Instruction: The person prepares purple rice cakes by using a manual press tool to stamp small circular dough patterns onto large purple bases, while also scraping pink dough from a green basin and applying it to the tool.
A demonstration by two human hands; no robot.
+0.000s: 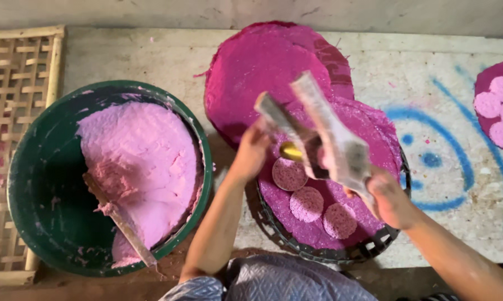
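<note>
Nearest the viewer, three pale pink round discs (pixel 316 200) lie on a magenta sheet (pixel 368 139) over a dark woven basket (pixel 324 253). Above them, a hinged wooden press (pixel 318 134), grey and paste-stained, is held open in a V. The right hand (pixel 390 200) has fingers closed on one arm; the left hand (pixel 252 150) grips the other. Left, a green tub (pixel 34 184) holds pink paste (pixel 145 161) and a stick (pixel 123 223). Beyond, stacked magenta sheets (pixel 262 67) rest on the counter (pixel 446 72).

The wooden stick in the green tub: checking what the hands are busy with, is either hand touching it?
Apart. The head view shows the stick lying in pink paste, while both hands grip a hinged press over the tray.
</note>
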